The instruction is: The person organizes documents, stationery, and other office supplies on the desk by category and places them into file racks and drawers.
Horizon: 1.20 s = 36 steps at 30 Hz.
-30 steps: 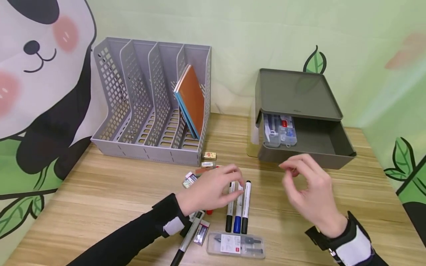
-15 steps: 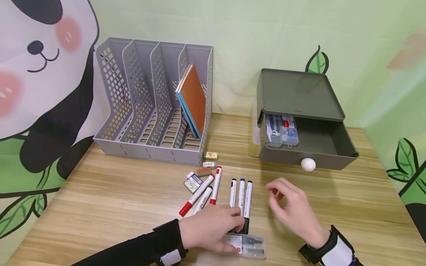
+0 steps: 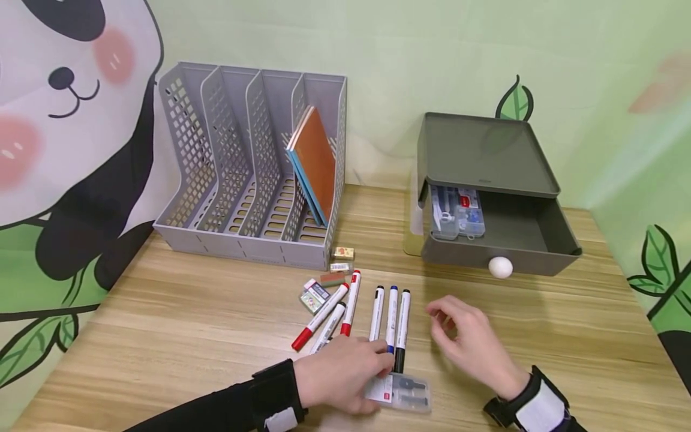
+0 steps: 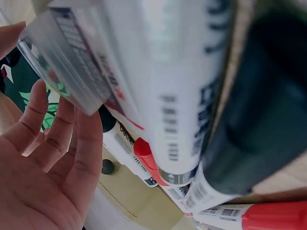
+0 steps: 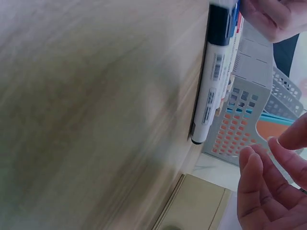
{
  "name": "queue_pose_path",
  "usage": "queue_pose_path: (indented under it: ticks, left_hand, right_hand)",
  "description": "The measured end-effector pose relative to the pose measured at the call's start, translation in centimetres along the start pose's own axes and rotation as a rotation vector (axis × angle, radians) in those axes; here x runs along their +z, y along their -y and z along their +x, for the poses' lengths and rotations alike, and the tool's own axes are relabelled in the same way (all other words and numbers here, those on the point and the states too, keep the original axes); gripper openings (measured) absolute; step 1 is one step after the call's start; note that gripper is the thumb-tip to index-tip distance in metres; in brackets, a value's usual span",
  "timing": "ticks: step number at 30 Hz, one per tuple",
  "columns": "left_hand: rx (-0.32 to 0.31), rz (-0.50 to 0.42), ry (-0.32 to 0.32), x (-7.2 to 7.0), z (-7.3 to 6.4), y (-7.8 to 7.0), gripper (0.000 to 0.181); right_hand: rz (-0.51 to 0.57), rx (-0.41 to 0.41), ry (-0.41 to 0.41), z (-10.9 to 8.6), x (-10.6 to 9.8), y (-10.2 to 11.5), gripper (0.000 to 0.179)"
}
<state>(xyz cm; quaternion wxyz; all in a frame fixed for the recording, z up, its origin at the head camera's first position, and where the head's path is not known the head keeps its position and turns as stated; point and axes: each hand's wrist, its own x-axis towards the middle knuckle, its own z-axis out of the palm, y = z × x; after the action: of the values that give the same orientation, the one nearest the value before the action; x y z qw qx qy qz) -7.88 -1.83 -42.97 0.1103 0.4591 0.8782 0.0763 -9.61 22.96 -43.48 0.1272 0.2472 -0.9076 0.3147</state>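
My left hand (image 3: 345,373) grips the left end of a clear plastic compass case (image 3: 410,394), whose white label and dark compass parts show through the lid. In the left wrist view, the clear case (image 4: 72,67) sits between thumb and fingers. Three whiteboard markers, a black marker (image 3: 378,312), a blue-capped marker (image 3: 391,318) and another black marker (image 3: 402,330), lie side by side just beyond it; the left fingers are at their near ends. My right hand (image 3: 469,342) hovers right of the markers, fingers loosely curled around nothing.
Left of the markers lie red markers (image 3: 321,317), another marker (image 3: 329,327) and several erasers (image 3: 315,295). A grey file rack (image 3: 243,246) holds notebooks (image 3: 315,165). At the back right, a grey drawer box (image 3: 486,153) has its drawer (image 3: 453,255) pulled out, with small plastic cases (image 3: 456,213) inside.
My left hand has come down from above the markers onto the compass case and nudged it forward, shifting the markers slightly away. My right hand has moved left and nearer, uncovering the drawer's white knob.
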Motion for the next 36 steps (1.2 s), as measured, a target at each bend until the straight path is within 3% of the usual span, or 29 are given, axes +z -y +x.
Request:
queue_pose_path:
  ticks: [11, 18, 25, 30, 36]
  left_hand:
    - [-0.078, 0.002, -0.051, -0.1, 0.3, 0.8, 0.038]
    - [-0.086, 0.025, -0.058, -0.1, 0.4, 0.9, 0.04]
    - [-0.068, -0.042, -0.066, -0.1, 0.3, 1.2, 0.04]
    - [-0.05, -0.132, -0.135, -0.5, -0.1, 1.7, 0.042]
    - [-0.077, -0.12, -0.315, -1.4, -0.3, 2.2, 0.048]
  right_hand:
    - [0.035, 0.09, 0.128, 0.1, 0.4, -0.4, 0.022]
    - [0.061, 0.099, 0.145, 0.1, 0.3, -0.2, 0.023]
    - [0.038, 0.079, 0.125, 0.0, 0.3, -0.3, 0.023]
    - [0.068, 0.083, 0.108, -0.1, 0.2, -0.4, 0.022]
    - [0.324, 0.167, 0.174, 0.1, -0.4, -0.2, 0.02]
